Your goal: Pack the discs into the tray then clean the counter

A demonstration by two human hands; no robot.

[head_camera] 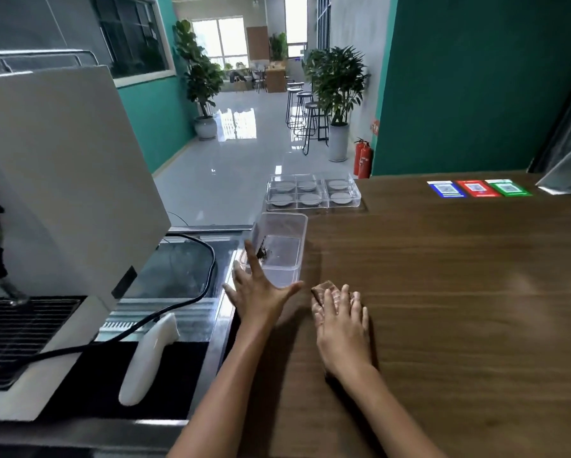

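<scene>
Wiping the bench (442,276): our right hand (342,328) presses a cloth (323,289) flat, fingers straight. Left hand (256,292), grip spread, steadies the tub (279,246), probably catching crumbs. Discs (310,193) sit packed in the tray (357,190).

To my right the wooden counter (459,292) lies bare out to three coloured cards (479,188) far off and a grey foil bag (565,175) at the far right corner. Ahead of my left hand (261,292), the clear tub (277,247) touches my fingers and blocks the way forward. Beyond it, a narrow strip of wood separates it from the clear tray (312,193) at the far edge. Left of the counter the surface drops to a steel ledge crossed by a black cable (208,259); the white machine (59,180) walls off that side. My right hand (342,322) rests on a brown cloth (323,290), I think touching the counter.
</scene>
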